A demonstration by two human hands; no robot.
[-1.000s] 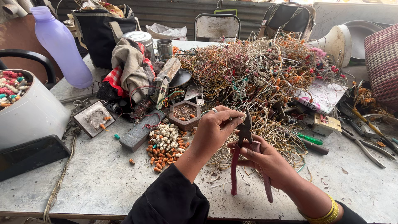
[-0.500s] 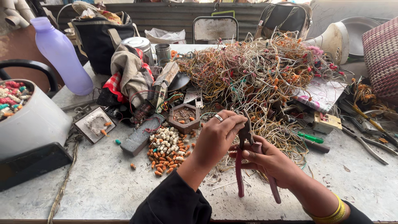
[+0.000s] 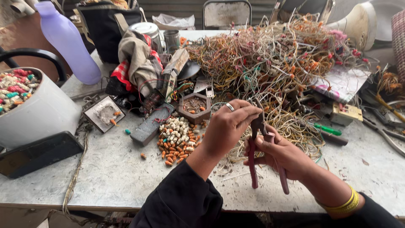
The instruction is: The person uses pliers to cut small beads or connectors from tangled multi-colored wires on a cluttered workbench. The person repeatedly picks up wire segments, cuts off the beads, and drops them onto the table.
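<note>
My right hand (image 3: 283, 153) grips a pair of red-handled pliers (image 3: 262, 157), jaws up and handles hanging down over the grey table (image 3: 105, 177). My left hand (image 3: 230, 126), with a ring on one finger, pinches something thin at the pliers' jaws; it is too small to make out. Just behind both hands lies a big tangled heap of thin wires (image 3: 274, 63). To the left of my left hand sits a small pile of orange and white beads (image 3: 177, 136).
A white bucket of coloured pieces (image 3: 33, 110) stands at the left, a purple bottle (image 3: 69, 42) behind it. A small hexagonal tray (image 3: 193, 107), a square dish (image 3: 103, 113), a cloth bundle (image 3: 137, 63), a green-handled screwdriver (image 3: 325, 128) and other tools (image 3: 382, 126) lie around.
The view has shifted slightly closer. Both hands stay together at the pliers' jaws, with the pliers lifted a little and the left fingers moved onto the jaw tip.
</note>
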